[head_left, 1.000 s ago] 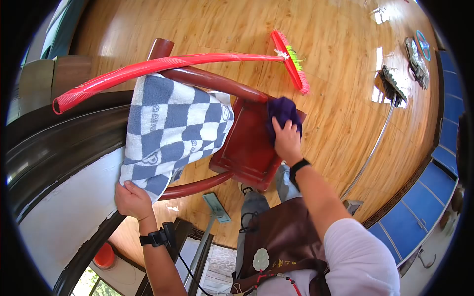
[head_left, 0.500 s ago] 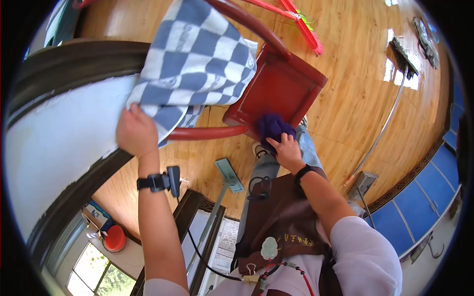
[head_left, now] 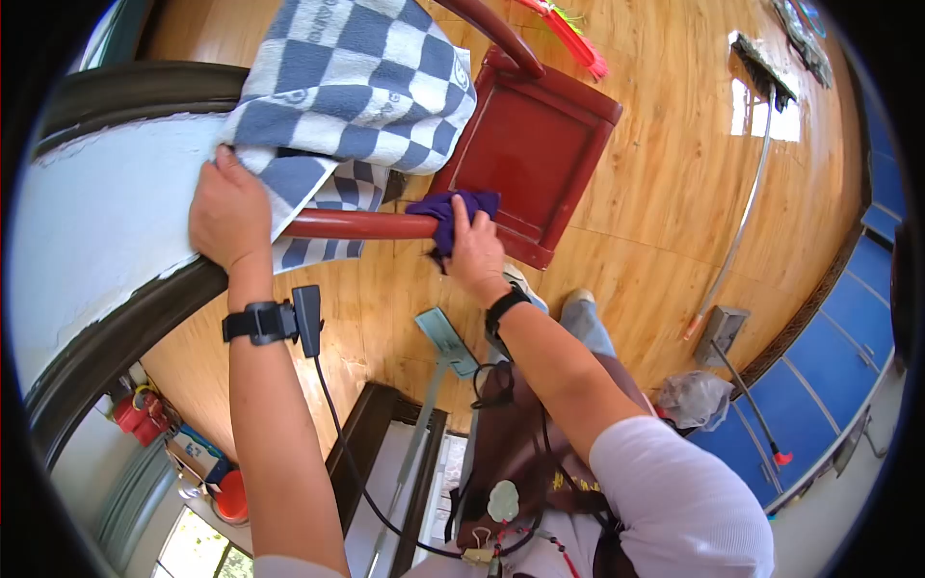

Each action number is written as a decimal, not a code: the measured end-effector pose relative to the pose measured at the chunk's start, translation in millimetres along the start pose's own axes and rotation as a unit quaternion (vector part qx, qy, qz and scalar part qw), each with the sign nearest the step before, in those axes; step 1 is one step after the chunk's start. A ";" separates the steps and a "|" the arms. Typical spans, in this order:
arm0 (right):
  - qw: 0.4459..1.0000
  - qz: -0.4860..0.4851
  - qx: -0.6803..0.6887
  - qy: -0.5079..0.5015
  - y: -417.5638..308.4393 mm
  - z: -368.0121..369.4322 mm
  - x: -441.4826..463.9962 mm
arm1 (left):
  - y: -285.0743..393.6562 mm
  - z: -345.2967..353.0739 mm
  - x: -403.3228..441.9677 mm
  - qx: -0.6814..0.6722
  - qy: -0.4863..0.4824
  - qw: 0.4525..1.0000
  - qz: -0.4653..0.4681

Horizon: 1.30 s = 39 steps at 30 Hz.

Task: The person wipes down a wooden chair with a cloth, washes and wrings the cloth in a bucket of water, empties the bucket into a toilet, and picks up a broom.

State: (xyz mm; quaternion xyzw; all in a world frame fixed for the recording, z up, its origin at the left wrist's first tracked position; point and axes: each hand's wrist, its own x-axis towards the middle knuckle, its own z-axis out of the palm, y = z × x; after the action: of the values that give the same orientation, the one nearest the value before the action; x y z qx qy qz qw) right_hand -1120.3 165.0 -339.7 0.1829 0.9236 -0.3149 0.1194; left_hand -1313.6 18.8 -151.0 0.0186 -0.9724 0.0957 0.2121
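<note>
A red wooden chair (head_left: 540,144) stands on the wood floor, with a blue-and-white checked towel (head_left: 356,77) draped over its back. My left hand (head_left: 231,212) grips the edge of that towel near the end of the chair's red armrest (head_left: 361,224). In my right hand (head_left: 472,246) is a purple cloth (head_left: 453,217), pressed around the armrest where it nears the seat. The palm side of both hands is hidden.
Left of the chair is a white panel with a dark frame (head_left: 125,193). A flat green mop (head_left: 445,337) lies near my feet. On the right are a long-handled mop (head_left: 766,72), a dustpan (head_left: 723,332), a plastic bag (head_left: 696,398) and blue cabinets (head_left: 819,356). A red broom (head_left: 578,43) lies beyond the seat.
My right hand has moved the purple cloth from the seat's near edge up and left onto the armrest. My left hand still holds the towel. The whole view has shifted somewhat.
</note>
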 end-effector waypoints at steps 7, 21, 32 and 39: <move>0.992 -0.021 -0.125 0.008 102.7 -5.7 -40.7 | 1.6 -3.8 -2.0 0.015 0.009 1.000 0.019; 0.906 0.088 0.367 0.192 278.4 -151.9 29.5 | -10.9 8.2 1.6 0.039 -0.013 0.998 0.044; 0.902 0.228 0.230 0.286 200.0 -43.9 49.9 | -27.3 8.8 10.4 0.064 0.005 0.994 0.091; 0.826 0.230 0.481 0.183 197.7 69.5 -90.4 | -22.4 7.9 23.6 0.049 -0.059 0.996 0.041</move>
State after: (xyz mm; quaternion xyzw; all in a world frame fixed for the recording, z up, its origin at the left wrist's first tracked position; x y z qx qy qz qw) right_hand -949.6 243.0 -469.5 0.4782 0.5915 -0.6435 -0.0857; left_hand -1336.6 -4.5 -144.2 -0.0056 -0.9773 0.1503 0.1493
